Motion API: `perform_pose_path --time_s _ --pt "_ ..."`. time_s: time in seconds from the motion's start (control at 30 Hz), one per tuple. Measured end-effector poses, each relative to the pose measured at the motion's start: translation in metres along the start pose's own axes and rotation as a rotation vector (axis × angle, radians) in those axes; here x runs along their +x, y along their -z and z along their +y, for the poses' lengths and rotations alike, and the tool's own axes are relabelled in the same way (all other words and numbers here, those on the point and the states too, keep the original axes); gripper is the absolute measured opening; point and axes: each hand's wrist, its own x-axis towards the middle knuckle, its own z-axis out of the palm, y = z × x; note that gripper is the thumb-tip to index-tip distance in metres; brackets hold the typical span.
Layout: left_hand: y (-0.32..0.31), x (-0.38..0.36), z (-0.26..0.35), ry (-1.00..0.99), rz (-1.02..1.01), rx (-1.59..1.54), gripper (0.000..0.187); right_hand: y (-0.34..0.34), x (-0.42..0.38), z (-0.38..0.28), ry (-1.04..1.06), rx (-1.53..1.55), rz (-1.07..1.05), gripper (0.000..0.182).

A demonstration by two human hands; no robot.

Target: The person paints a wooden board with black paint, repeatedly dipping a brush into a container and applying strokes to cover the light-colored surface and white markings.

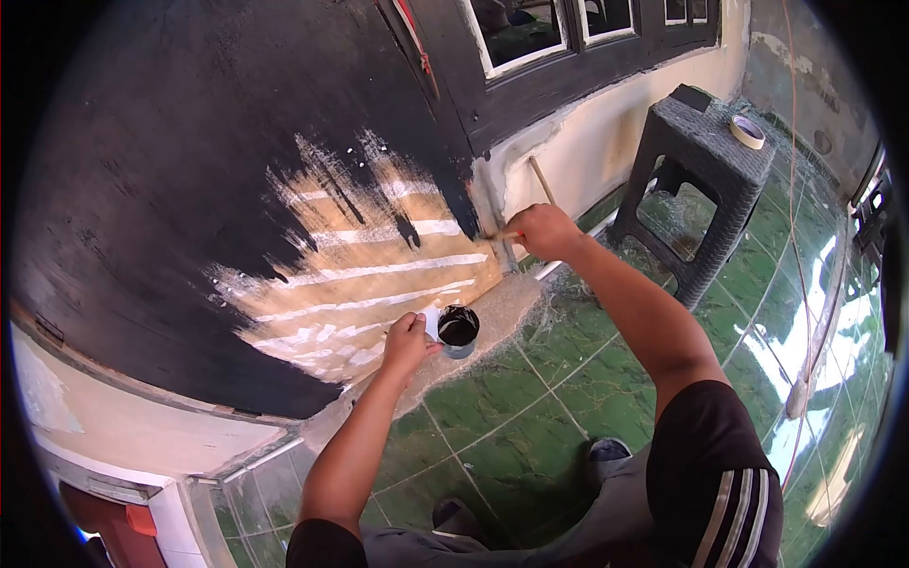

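My right hand (549,232) is closed on a paintbrush (512,235), whose bristle end is at the right edge of the door, low down. My left hand (405,343) grips the side of a small paint pot (458,348) with dark paint inside and a pale piece at its near side. The pot is held just in front of the door's lower edge. Black paint covers most of the door (189,170). A brown patch (365,251) with white stripes and ragged black brush strokes at its border shows lower down.
A dark plastic stool (705,142) stands at the right with a roll of tape (747,132) on top. A thin stick (542,180) shows against the cream wall above my right hand. White-framed window panes (521,28) are higher up. Green tiles (511,417) cover the floor.
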Motion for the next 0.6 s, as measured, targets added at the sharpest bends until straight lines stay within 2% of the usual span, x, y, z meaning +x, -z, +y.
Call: perform_pose_path --time_s 0.03,0.13,0.2,0.3,0.4,0.5,0.6 --pt "0.001 0.001 -0.002 -0.001 -0.008 -0.009 0.031 0.003 0.002 0.004 -0.016 -0.02 -0.163 0.023" --pt "-0.002 0.002 -0.002 -0.015 -0.019 0.01 0.031 0.018 0.035 0.005 0.028 -0.094 0.082 0.022" --pt "-0.003 0.001 -0.004 -0.023 -0.026 0.024 0.031 0.069 0.06 -0.018 0.045 -0.097 0.195 0.02" --pt "-0.002 0.002 -0.008 -0.019 -0.034 0.024 0.03 0.119 0.075 -0.041 0.15 -0.112 0.448 0.02" --pt "-0.006 0.001 -0.008 0.004 -0.022 0.017 0.03 0.124 0.077 -0.047 0.203 -0.039 0.889 0.02" --pt "-0.006 0.003 -0.012 0.01 -0.019 0.028 0.03 0.094 0.065 -0.036 0.24 -0.121 0.85 0.022" --pt "-0.006 0.003 -0.01 0.002 -0.015 0.046 0.031 0.04 0.036 -0.016 0.19 -0.133 0.628 0.025"
